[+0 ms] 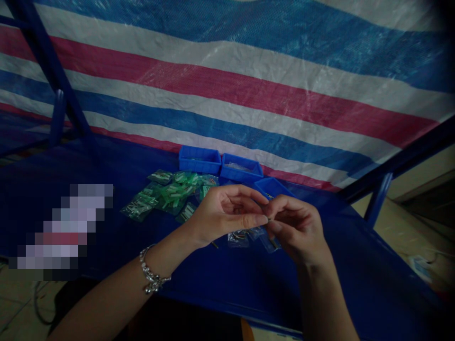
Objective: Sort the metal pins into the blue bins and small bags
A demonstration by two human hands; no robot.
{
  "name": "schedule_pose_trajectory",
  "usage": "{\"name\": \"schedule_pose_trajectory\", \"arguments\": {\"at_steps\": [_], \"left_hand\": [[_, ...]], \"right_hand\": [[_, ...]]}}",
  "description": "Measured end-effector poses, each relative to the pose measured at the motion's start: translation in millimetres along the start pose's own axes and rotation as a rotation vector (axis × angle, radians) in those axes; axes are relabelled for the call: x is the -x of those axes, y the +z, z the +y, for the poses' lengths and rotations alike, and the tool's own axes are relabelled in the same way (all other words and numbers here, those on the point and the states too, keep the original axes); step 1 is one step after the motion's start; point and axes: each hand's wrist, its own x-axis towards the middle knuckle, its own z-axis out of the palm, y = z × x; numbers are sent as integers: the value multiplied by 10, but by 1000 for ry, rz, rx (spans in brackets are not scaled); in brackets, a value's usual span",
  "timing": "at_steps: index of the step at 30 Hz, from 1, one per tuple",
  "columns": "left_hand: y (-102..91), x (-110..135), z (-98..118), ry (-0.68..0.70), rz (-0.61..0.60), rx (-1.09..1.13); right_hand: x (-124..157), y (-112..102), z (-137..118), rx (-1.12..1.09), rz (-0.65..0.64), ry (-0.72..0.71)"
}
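The left hand (226, 213) and the right hand (296, 228) are raised above the desk (341, 279), both curled and closed into a pinch. Their fingertips meet on a small metal piece (269, 219) held between them, too small for its exact shape to be made out. A silver bracelet (152, 270) hangs around the left wrist.

Just below the hands lie a few clear plastic bags (246, 238), and a thin dark pin (214, 245) sits on the desk just under the left hand. Beyond the left hand is a loose pile of small plastic bags (174, 193), many with green parts inside. Past the fingertips stand three blue plastic bins (199, 159) in a row, the nearest partly hidden behind the hands. Further left of the hands, a blurred patch (60, 232) covers part of the desk. Behind everything hangs a red, white and blue striped tarp (227, 85), with a blue metal frame (46, 61) beyond the left hand.
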Motion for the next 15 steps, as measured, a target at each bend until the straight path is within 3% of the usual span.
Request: {"name": "schedule_pose_trajectory", "arguments": {"at_steps": [6,15], "left_hand": [[11,12,20,-12,-34,12],[11,26,42,0,-23,-147]], "right_hand": [[-5,-2,10,-99,-51,17],[0,-9,26,-153,-97,48]]}}
